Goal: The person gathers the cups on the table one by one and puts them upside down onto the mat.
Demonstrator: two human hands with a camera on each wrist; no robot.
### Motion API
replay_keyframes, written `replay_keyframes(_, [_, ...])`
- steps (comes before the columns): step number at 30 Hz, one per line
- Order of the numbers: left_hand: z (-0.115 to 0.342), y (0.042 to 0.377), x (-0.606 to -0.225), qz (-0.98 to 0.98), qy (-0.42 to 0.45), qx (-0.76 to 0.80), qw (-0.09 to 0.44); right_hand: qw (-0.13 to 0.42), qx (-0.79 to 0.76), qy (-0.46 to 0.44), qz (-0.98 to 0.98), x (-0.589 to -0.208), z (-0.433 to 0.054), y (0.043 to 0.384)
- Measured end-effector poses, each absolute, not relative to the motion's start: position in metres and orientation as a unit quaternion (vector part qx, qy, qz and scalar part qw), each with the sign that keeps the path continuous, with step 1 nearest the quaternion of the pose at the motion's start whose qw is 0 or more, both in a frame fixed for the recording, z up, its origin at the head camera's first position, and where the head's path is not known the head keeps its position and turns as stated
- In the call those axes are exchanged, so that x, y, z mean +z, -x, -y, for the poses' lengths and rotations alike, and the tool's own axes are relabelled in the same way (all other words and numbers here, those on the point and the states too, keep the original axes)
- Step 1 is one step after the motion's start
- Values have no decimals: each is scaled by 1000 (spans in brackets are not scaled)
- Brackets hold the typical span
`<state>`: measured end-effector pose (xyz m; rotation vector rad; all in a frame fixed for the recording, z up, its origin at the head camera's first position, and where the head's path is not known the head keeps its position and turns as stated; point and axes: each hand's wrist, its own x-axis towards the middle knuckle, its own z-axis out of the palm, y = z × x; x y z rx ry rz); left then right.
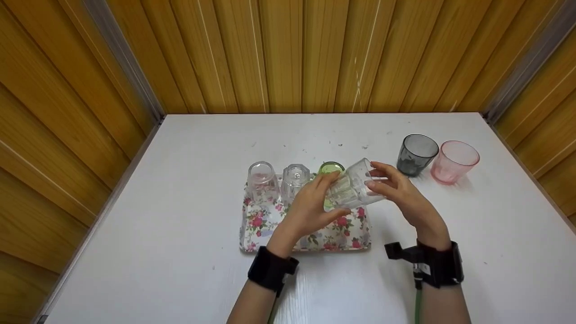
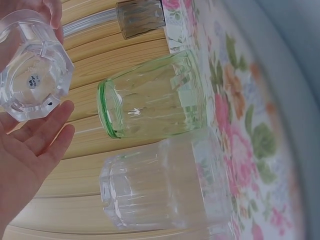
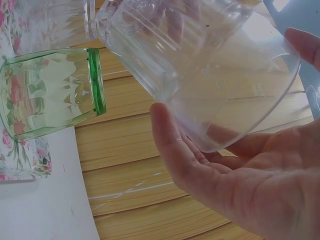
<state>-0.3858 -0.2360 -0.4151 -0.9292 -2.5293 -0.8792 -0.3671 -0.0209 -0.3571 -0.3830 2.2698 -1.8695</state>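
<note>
A clear drinking glass [image 1: 357,186] is tilted above a floral tray [image 1: 270,240], held between both hands. My left hand [image 1: 310,202] grips it near its thick base, fingers on one side and thumb on the other. At the rim end, my right hand [image 1: 398,191] holds the glass with its fingers and thumb spread around the wall. The octagonal base with a small round sticker [image 2: 33,81] faces the left wrist camera. Below the held glass, a green glass [image 3: 52,92] stands upside down on the tray, partly hidden in the head view.
Two more clear glasses, a rounded one [image 1: 262,182] and a faceted one [image 1: 295,180], stand upside down along the tray's back edge. A grey glass [image 1: 416,155] and a pink glass [image 1: 454,162] stand upright on the white table [image 1: 157,216] at the right. Wood-patterned panels [image 1: 288,58] enclose the table.
</note>
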Motion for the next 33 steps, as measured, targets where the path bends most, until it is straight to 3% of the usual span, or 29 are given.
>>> replay_keyframes(33, [239, 382, -408, 878, 323, -316, 158, 143, -608, 146, -767, -357, 19, 367])
